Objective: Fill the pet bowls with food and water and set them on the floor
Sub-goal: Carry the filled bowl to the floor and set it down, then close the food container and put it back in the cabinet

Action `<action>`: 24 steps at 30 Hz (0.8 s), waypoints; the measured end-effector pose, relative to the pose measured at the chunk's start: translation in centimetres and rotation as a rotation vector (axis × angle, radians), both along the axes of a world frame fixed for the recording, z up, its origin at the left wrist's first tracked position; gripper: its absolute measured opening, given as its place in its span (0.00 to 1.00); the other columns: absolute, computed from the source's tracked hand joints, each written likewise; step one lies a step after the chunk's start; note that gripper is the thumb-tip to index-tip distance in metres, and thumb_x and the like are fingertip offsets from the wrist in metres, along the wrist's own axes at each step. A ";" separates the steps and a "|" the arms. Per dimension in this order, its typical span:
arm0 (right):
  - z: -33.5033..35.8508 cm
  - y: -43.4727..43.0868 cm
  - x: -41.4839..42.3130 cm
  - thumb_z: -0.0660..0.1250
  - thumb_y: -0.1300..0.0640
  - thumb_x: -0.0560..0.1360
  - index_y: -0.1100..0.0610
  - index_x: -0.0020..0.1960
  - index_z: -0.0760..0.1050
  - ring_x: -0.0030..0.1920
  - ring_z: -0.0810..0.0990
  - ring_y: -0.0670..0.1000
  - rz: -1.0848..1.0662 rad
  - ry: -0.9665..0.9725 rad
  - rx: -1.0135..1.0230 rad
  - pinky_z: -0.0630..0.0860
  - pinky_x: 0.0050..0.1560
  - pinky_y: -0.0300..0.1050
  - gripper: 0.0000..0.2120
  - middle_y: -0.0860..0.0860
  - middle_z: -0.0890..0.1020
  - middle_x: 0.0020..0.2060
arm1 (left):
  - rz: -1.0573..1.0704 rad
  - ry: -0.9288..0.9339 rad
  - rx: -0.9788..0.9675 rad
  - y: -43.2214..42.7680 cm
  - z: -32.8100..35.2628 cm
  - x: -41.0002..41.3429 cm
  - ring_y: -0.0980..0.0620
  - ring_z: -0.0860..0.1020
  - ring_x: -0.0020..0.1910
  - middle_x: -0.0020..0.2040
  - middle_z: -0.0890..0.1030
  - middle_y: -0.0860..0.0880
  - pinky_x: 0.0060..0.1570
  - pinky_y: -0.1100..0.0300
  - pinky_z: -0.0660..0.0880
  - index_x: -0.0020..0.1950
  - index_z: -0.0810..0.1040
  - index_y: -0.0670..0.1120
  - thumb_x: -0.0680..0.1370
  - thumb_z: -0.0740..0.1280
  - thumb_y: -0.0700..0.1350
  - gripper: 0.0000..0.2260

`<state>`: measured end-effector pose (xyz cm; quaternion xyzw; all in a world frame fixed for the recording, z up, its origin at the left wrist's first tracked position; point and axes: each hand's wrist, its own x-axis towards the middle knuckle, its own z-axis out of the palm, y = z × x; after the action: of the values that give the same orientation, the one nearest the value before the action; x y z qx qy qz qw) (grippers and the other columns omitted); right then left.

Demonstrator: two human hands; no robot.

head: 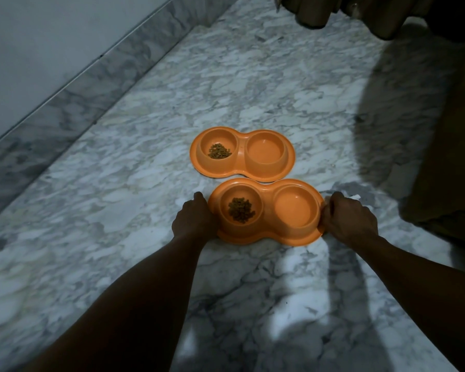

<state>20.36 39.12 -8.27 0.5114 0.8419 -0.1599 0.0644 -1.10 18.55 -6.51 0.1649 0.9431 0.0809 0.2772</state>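
Observation:
Two orange double pet bowls lie on the marble floor [145,183], one behind the other. The far bowl [242,171] holds brown kibble [220,151] in its left cup; its right cup looks filled with water. The near bowl [266,237] has kibble [240,209] in its left cup and what looks like water in the right. My left hand [192,218] grips the near bowl's left end and my right hand [346,220] grips its right end, fingers curled on the rim. The near bowl sits on or just above the floor; I cannot tell which.
A grey marble skirting [73,95] and pale wall run along the left. A dark piece of furniture [446,157] stands at the right, and a hanging curtain [333,12] at the top. Open floor lies to the left of the bowls.

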 end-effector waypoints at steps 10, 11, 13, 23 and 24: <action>11.7 -4.1 0.0 0.64 0.52 0.78 0.58 0.65 0.74 0.61 0.77 0.63 0.197 0.063 -0.067 0.78 0.55 0.58 0.17 0.60 0.78 0.59 | -0.068 0.045 0.080 0.4 12.7 5.1 0.41 0.70 0.64 0.65 0.70 0.45 0.47 0.48 0.70 0.71 0.63 0.49 0.73 0.67 0.43 0.27; 14.0 -5.0 0.2 0.64 0.52 0.78 0.58 0.66 0.73 0.62 0.77 0.62 0.225 0.064 -0.095 0.77 0.57 0.58 0.18 0.60 0.78 0.61 | -0.070 0.035 0.086 0.1 14.9 6.0 0.41 0.70 0.65 0.65 0.70 0.45 0.47 0.48 0.70 0.71 0.63 0.49 0.73 0.66 0.43 0.27; 18.7 -6.5 0.6 0.64 0.52 0.79 0.58 0.69 0.72 0.63 0.76 0.62 0.266 0.084 -0.140 0.76 0.59 0.58 0.21 0.59 0.78 0.63 | -0.087 0.014 0.095 -0.4 19.3 7.8 0.41 0.69 0.65 0.64 0.70 0.45 0.47 0.49 0.69 0.69 0.64 0.49 0.73 0.65 0.42 0.25; 50.7 -14.8 2.9 0.65 0.52 0.79 0.56 0.73 0.69 0.66 0.75 0.60 0.303 0.135 -0.203 0.75 0.60 0.56 0.24 0.57 0.77 0.66 | -0.142 -0.030 0.107 -7.0 52.0 12.8 0.42 0.70 0.66 0.67 0.71 0.46 0.55 0.46 0.72 0.72 0.63 0.49 0.76 0.63 0.42 0.25; 53.9 -15.6 2.9 0.64 0.51 0.79 0.55 0.74 0.68 0.67 0.74 0.60 0.322 0.131 -0.197 0.75 0.61 0.56 0.25 0.56 0.76 0.67 | -0.153 -0.027 0.108 -7.7 55.1 13.0 0.42 0.70 0.66 0.67 0.70 0.46 0.55 0.47 0.72 0.72 0.63 0.49 0.76 0.63 0.43 0.24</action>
<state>23.22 23.56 45.64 0.3498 0.8954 -0.2624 0.0839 11.88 10.86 48.56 0.2499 0.9182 0.1125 0.2860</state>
